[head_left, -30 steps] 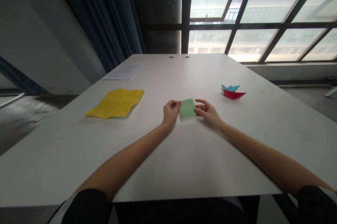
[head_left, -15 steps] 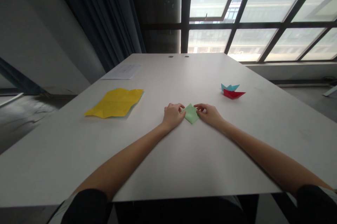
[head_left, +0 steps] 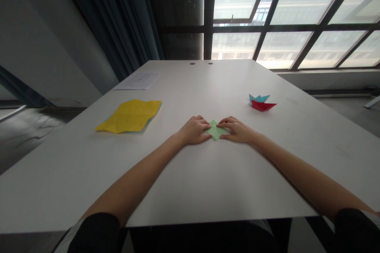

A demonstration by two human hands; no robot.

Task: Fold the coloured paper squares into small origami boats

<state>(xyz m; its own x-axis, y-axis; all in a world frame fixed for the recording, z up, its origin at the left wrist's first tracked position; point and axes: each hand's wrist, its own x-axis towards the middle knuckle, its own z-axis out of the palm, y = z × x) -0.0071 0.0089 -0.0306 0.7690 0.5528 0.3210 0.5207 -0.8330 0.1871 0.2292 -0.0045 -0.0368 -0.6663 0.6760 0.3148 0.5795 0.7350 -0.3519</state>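
Observation:
A small folded piece of light green paper [head_left: 214,129] lies on the white table [head_left: 208,181], diamond-shaped with one corner toward me. My left hand [head_left: 196,129] rests at its left side, fingers laid out on the paper and the thumb stretched along its lower left edge. From the other side, my right hand [head_left: 236,129] lies with fingertips on the paper's right part and the thumb near its lower right edge. Both hands have fingers stretched and press the paper from above; its side corners are partly hidden under them.
Sheets of yellow paper [head_left: 130,116] with a bluish-green layer beneath lie to the left. Behind them is a white printed sheet [head_left: 138,80]. On the right stand a red paper boat [head_left: 263,105] and a blue paper boat [head_left: 259,97], close together.
My hands have gone from pinching the green paper's side corners to lying flatter, fingers stretched over it. The paper now looks flatter against the table. The boats and yellow sheets have stayed put.

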